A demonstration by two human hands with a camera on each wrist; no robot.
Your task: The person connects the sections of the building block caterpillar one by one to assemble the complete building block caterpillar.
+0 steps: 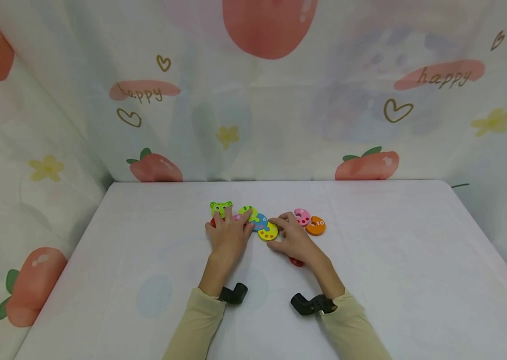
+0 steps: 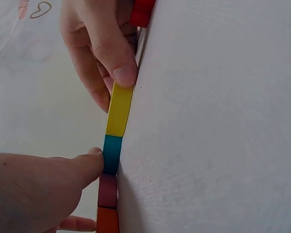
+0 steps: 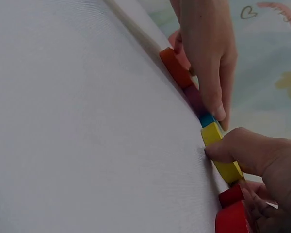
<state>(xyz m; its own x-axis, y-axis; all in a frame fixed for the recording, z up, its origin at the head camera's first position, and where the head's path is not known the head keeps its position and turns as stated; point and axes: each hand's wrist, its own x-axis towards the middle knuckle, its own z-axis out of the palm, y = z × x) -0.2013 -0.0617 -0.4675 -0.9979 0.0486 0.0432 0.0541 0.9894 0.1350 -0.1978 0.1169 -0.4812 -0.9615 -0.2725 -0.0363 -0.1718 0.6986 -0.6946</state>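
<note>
A row of colourful round puzzle pieces lies on the white table, led by a green animal-face piece point(image 1: 220, 206). My left hand point(image 1: 228, 236) rests over the row with fingers spread, partly hiding red and purple pieces. Its thumb touches the side of the blue piece point(image 2: 112, 154). At the row's right end, my right hand point(image 1: 297, 243) pinches the yellow spotted piece point(image 1: 268, 232) between thumb and fingers. That yellow piece point(image 3: 214, 136) sits against the blue one. A light green piece point(image 1: 247, 212) shows between the hands' fingertips, behind the blue piece.
Right of the right hand lie a pink piece point(image 1: 302, 216) and an orange piece point(image 1: 316, 226) marked 10. A red piece point(image 1: 296, 262) is partly hidden under the right wrist. A printed curtain point(image 1: 262, 125) hangs behind the table point(image 1: 406, 280).
</note>
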